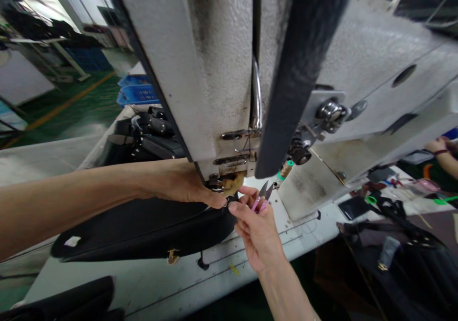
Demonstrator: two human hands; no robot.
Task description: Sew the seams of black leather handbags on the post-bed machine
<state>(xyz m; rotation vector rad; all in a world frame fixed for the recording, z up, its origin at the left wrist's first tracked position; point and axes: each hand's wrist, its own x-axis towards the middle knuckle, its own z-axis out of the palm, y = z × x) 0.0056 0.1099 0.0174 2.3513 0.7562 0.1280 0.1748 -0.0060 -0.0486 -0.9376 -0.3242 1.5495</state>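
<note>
You had a black bag (143,230) with a brass-coloured clasp (173,255) under the grey-white, speckled sewing machine (222,63). The thread snips (263,197) in your right hand (257,230) had pink handles. The table (179,283) was off-white, the crates (138,92) blue, and the floor (71,111) green with a yellow line.

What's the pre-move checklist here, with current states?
1. Right hand has firm hold of the pink thread snips: ok.
2. Snip blades pointing away from fingers: ok, they point up toward the machine.
3. Left hand steadying the black bag at the needle area: ok.
4. Left fingertips out from under the needle: cannot tell, hidden by the sewing machine head.
5. Thread between blades: cannot tell, too small.
6. Bag supported on the table: ok.
</note>
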